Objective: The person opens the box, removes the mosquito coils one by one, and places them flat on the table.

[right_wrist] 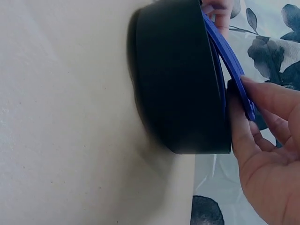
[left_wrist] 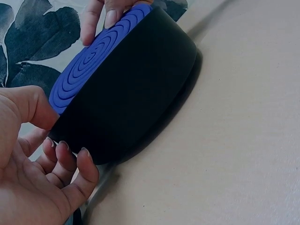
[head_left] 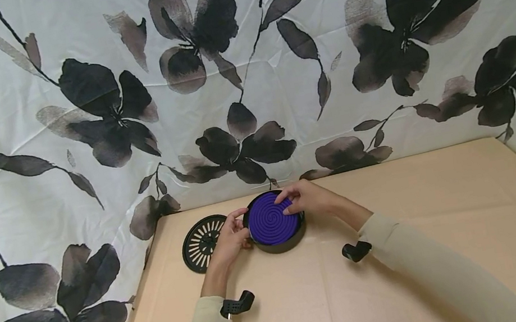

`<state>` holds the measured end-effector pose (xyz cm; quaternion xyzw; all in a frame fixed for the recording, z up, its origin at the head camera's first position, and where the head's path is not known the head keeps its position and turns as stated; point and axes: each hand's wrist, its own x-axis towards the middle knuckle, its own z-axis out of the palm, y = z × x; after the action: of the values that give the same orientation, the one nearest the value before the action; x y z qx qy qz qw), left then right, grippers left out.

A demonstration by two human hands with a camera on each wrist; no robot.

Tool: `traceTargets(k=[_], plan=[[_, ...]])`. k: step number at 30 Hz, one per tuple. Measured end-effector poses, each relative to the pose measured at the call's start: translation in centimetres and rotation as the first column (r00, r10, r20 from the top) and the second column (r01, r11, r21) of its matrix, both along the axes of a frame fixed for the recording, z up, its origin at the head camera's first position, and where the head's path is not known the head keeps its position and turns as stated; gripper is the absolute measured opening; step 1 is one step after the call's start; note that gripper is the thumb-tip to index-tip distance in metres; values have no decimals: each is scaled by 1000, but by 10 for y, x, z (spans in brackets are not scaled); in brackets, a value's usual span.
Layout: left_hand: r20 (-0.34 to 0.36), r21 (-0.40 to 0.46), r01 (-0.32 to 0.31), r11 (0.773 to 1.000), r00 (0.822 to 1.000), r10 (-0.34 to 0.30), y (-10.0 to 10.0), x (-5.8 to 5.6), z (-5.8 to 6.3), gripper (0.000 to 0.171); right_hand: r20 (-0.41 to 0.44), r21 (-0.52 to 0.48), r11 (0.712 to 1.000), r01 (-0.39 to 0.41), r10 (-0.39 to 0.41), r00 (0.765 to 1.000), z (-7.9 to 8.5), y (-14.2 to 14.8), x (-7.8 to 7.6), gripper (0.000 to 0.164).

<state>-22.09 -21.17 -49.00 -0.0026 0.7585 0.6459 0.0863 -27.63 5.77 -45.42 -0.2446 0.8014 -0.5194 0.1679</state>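
Note:
A purple mosquito coil [head_left: 273, 218] sits at the mouth of a round black coil holder [head_left: 280, 247], near the table's back edge. My right hand [head_left: 309, 198] pinches the coil's right edge between thumb and fingers. In the right wrist view, that side of the coil [right_wrist: 229, 58] stands tilted up off the holder's rim. My left hand [head_left: 231, 239] grips the holder's left side, with the thumb at the rim and the fingers bent against the wall [left_wrist: 126, 93]. Partly behind the left hand lies a black slotted lid [head_left: 197, 251].
The light wooden table [head_left: 412, 283] spreads out in front and to the right. Behind it hangs a white cloth [head_left: 276, 84] with dark printed flowers. A black wrist camera is strapped on each sleeve.

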Motion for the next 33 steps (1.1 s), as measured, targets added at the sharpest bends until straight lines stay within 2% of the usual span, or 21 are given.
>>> traceTargets(k=[6,14,21,33], plan=[[6,10,-9,1000,1000,8,0,0,-1,63,12,16,999,40,-40,999,-1,-3,4,29],[-4,4,-13,1000,1000,13,-1,2,-1,64,43,-45,995,85,-83,996,-4,-3,9,28],[-8,-8,-10,1000,1000,10,0,5,-1,63,100,-85,984,154,-145,984,2,5,14,30],[-21,-19,-50,999,999,50,7,16,-2,63,98,-141,980,143,-130,987,7,32,17,33]])
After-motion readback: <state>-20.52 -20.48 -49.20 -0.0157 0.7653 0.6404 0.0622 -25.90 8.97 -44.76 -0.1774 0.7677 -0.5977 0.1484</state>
